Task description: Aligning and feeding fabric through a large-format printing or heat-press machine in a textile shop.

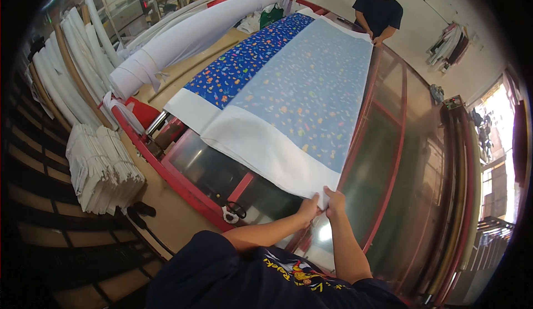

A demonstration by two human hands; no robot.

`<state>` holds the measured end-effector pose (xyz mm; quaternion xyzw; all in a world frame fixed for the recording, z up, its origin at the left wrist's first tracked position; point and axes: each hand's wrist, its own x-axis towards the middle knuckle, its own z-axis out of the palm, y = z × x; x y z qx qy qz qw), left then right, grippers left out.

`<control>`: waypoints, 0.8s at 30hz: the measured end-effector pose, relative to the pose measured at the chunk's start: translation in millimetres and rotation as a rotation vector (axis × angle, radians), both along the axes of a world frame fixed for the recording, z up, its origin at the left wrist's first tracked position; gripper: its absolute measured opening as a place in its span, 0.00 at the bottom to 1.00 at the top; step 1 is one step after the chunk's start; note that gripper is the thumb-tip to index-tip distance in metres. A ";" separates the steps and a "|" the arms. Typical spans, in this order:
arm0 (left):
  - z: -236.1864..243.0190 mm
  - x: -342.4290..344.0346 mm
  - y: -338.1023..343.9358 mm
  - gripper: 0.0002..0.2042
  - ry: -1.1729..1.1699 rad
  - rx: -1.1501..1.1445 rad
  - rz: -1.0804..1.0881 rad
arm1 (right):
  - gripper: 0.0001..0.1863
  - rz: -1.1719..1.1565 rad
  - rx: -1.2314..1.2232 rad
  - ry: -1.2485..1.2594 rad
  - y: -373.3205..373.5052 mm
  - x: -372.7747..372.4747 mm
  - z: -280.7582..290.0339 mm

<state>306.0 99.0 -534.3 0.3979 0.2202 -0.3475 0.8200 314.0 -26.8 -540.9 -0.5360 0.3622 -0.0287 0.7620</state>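
Observation:
A wide sheet of fabric [311,87] lies over a red-framed table, folded so its pale bluish underside faces up, with a small pattern showing through. Along its left, a strip of bright blue printed fabric [244,59] with colourful little shapes stays uncovered. White borders run along the near end. My left hand [308,209] pinches the near right corner of the pale sheet, and my right hand [334,202] grips the same corner just beside it. At the far end a co-worker [378,12] in a dark shirt holds the sheet's far right corner with both hands.
The table's red frame [388,189] holds glassy panels. A thick white fabric roll [194,39] lies at the left, with upright white rolls [72,59] beyond it. Bundled white stacks [102,167] stand on the left. Scissors [236,209] rest near the table's front edge. Long poles [461,187] line the right.

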 end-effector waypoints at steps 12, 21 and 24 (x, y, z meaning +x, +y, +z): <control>0.5 109.1 137.3 0.41 -1.568 1.570 -0.542 | 0.15 -0.336 -0.205 0.061 -183.5 -123.1 -12.3; -54.7 19.4 44.5 0.41 -1.643 1.088 -0.726 | 0.19 -0.284 -0.771 -0.269 -211.4 -137.0 286.9; -86.6 11.9 17.3 0.32 -1.669 0.937 -0.616 | 0.18 -0.155 -0.943 -0.464 -103.0 -45.0 377.4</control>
